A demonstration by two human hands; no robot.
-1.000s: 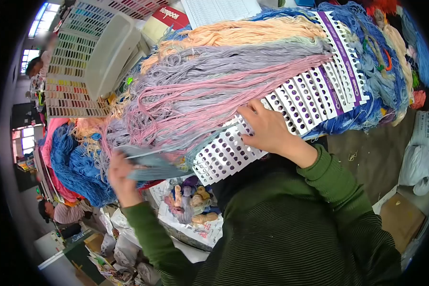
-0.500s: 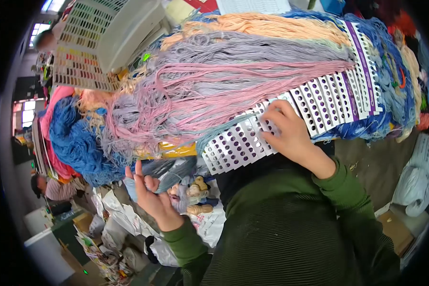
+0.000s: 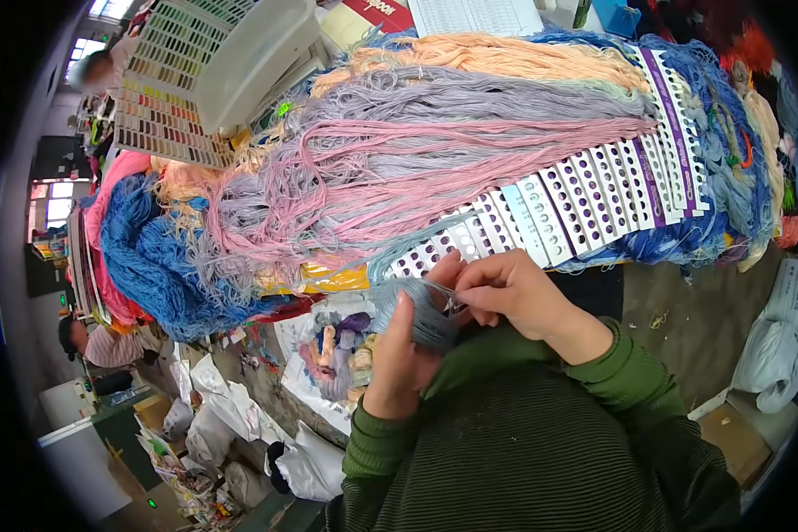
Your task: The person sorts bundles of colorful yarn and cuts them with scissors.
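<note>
A pale blue-grey bundle of thread [image 3: 417, 312] is in my left hand [image 3: 397, 359], with the thumb and fingers around it. My right hand [image 3: 523, 297] pinches a strand at the bundle's right side, close to my left fingertips. Just beyond both hands lie white cards with rows of holes [image 3: 585, 199], overlapping in a long row. Pink thread [image 3: 372, 204], lavender thread [image 3: 470, 93] and peach thread [image 3: 496, 55] are spread lengthwise over the work surface. A teal-grey strand [image 3: 408, 253] crosses the left end of the cards.
Blue yarn [image 3: 151, 257] heaps at the left. A colour chart [image 3: 164, 89] and a white tray [image 3: 253, 66] stand at the upper left. Small skeins [image 3: 332, 350] lie on white plastic below. Another person [image 3: 106, 344] is at far left. A wrapped roll [image 3: 776, 346] is right.
My left hand has moved right and up with the blue-grey thread, in front of my body. My right hand has left the cards and come down to the thread. The view has shifted slightly.
</note>
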